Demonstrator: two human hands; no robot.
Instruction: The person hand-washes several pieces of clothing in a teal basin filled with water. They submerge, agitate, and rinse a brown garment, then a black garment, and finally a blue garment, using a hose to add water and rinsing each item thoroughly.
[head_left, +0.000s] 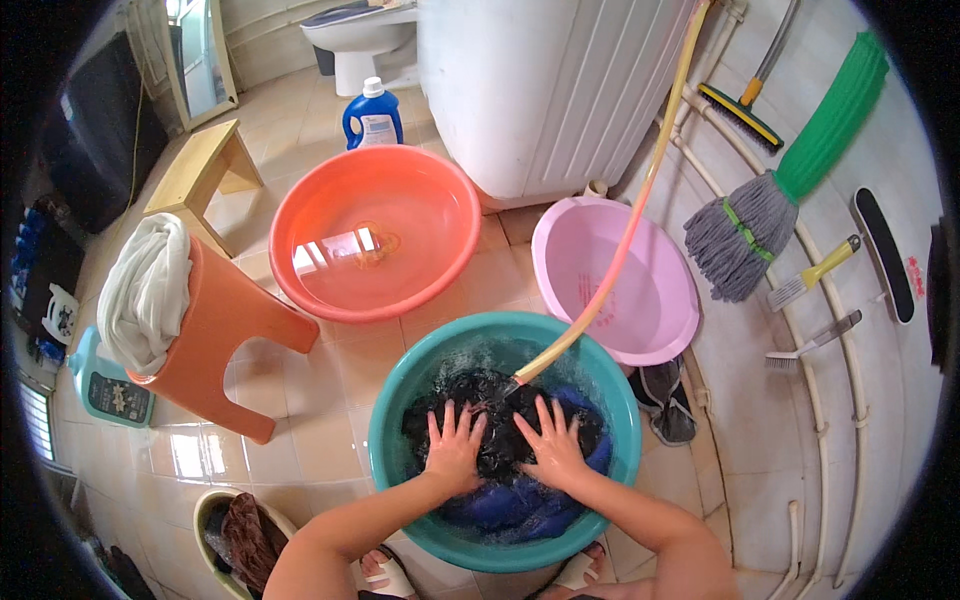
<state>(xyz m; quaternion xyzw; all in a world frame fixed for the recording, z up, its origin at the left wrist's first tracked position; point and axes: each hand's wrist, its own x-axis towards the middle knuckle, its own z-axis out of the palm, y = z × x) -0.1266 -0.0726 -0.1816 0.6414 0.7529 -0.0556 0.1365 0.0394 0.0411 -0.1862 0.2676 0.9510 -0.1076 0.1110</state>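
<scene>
In front of me on the floor stands a teal basin [382, 440] with water and dark cloth in it. Black cloth [500, 455] lies toward the middle, and blue cloth [500, 505] shows nearer me and at the right. My left hand [456, 450] presses flat on the wet cloth with its fingers spread. Beside it my right hand [550, 450] also lies on the cloth, fingers apart. A yellowish hose [615, 275] hangs in from the upper right, and water runs from its end between my hands.
An orange basin [290, 270] of water and a pink basin [620, 280] stand beyond. At left, white cloth [145, 290] rests on an orange stool [210, 350]. Behind are a blue detergent bottle [373, 120] and a white appliance [540, 90]. A mop [745, 235] hangs at right.
</scene>
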